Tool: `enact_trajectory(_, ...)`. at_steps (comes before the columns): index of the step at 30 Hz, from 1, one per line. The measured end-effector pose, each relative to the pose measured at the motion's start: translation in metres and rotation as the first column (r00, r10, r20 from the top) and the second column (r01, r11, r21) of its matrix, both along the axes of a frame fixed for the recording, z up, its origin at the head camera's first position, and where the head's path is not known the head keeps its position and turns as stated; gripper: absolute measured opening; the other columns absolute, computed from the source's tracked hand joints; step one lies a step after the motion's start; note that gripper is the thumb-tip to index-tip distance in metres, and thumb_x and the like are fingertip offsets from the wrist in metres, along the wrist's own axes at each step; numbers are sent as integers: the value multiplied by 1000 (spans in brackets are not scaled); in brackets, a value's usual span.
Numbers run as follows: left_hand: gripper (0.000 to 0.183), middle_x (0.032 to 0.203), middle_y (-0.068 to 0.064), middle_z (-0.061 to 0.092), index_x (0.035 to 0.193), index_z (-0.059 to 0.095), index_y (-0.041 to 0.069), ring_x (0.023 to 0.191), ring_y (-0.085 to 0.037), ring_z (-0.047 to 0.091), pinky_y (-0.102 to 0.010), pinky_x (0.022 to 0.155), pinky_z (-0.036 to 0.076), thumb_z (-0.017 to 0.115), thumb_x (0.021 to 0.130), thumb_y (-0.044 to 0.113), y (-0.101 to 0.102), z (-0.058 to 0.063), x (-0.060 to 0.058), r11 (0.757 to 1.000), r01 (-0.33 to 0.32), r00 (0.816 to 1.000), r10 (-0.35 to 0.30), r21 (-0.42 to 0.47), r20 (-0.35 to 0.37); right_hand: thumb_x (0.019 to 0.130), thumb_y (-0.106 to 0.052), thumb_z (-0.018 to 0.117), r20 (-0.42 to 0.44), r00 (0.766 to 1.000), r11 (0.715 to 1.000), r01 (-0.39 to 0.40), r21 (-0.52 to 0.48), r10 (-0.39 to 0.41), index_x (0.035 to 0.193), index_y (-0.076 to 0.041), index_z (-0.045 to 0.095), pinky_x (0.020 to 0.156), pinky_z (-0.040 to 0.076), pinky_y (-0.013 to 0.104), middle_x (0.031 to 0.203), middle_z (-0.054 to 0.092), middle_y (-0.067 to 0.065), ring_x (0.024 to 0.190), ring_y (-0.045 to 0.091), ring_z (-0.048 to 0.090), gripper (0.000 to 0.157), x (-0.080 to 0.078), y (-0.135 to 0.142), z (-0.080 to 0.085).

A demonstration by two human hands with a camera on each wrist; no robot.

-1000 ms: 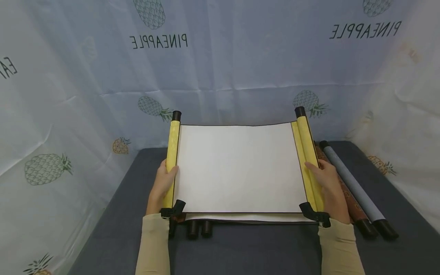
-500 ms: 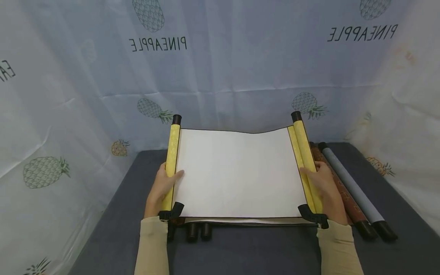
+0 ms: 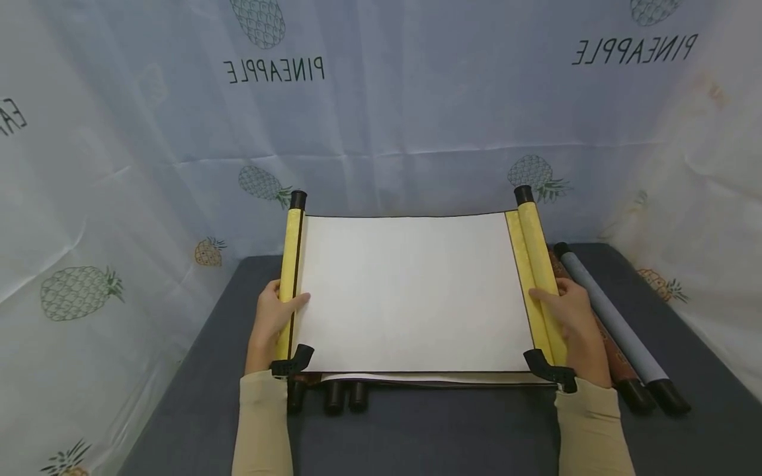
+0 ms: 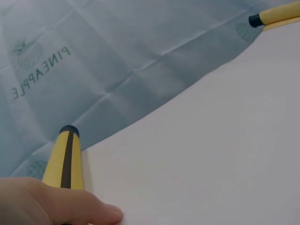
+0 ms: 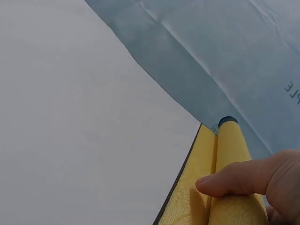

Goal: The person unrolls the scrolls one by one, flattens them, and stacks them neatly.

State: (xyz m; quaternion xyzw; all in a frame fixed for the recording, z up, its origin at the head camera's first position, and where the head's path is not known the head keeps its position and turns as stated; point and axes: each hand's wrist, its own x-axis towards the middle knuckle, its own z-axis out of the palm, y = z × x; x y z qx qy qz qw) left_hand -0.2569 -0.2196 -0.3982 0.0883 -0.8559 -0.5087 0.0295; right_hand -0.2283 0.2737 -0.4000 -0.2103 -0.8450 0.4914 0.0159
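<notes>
A yellow hanging scroll with a blank white paper face (image 3: 411, 291) is spread between my two hands, raised over the table. My left hand (image 3: 270, 324) grips its left roll (image 3: 290, 251), the thumb lying over onto the white paper. On the other side my right hand (image 3: 574, 317) holds the right roll (image 3: 534, 238), thumb across the yellow border strip, as the right wrist view shows. Both rolls end in black knobs, seen at the top. The fingers behind each roll are mostly hidden.
On the table (image 3: 452, 436), a grey scroll (image 3: 613, 317) and a brown patterned scroll (image 3: 619, 363) lie at the right. Black knobs (image 3: 335, 398) of other scrolls stick out below the held one, beside another pale sheet's edge. A pineapple-print curtain (image 3: 387, 99) hangs behind.
The left hand has shifted left with its roll, and the right hand slightly right. The sag in the paper's top edge half a second ago has flattened, leaving the sheet tauter.
</notes>
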Motion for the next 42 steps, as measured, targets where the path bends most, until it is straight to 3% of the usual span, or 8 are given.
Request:
enact_trajectory(5,56,116,-22,54,141,39,-1,86,-22,55,-24,67,44,59,93,19,-1,0,-1,1000,5,999,-6,-24,-41,93,-35,56,-25,1000,1000,-1,-11,1,145,7,29,62,49,22,123,50,25,83,16,57,72,0,2,1)
enact_trajectory(13,47,105,-22,57,132,49,-5,75,-18,50,-24,65,42,60,92,17,-2,-2,-4,995,8,991,-21,-95,-134,93,-35,56,-46,999,1000,15,-5,-15,144,8,31,62,48,22,122,51,23,80,14,56,71,1,5,2)
enact_trajectory(23,58,122,-26,57,143,40,-2,92,-28,59,-21,69,45,61,93,18,0,-2,-1,997,-7,990,-4,-74,-141,93,-36,57,-33,999,1000,22,8,-22,144,7,32,62,47,22,123,50,25,82,16,56,72,2,8,-1)
enact_trajectory(28,63,134,-28,53,148,30,-1,109,-37,59,-29,79,52,59,95,18,-3,0,3,999,5,991,-10,-40,-130,94,-36,56,-23,1000,1000,11,13,-11,144,9,31,62,47,22,120,51,26,83,19,57,72,5,6,-2)
enact_trajectory(34,68,135,-29,49,155,12,9,109,-40,60,-34,79,52,51,99,20,-6,2,4,999,54,995,-54,-1,-87,94,-33,57,-48,998,1000,31,4,-30,142,9,33,62,47,21,120,51,25,83,18,56,68,5,4,-3)
enact_trajectory(37,71,152,-26,32,157,-1,19,129,-41,47,-48,96,48,45,102,21,-8,2,3,994,104,992,-103,19,-69,93,-33,57,-59,998,999,31,10,-31,142,9,34,62,47,21,121,51,25,84,18,56,68,3,4,-2)
enact_trajectory(39,73,162,-18,14,156,-8,26,144,-40,31,-55,109,38,42,103,23,-10,3,1,990,142,989,-141,15,-55,93,-33,57,-61,998,999,32,15,-31,142,9,33,61,47,21,121,51,25,84,18,56,69,1,3,-2)
enact_trajectory(42,71,165,-2,-6,153,-11,31,152,-35,8,-57,118,24,39,104,26,-12,3,-2,984,177,983,-176,15,-49,93,-34,58,-64,997,999,37,10,-36,143,8,33,61,47,21,122,51,26,83,18,57,70,-1,1,-3)
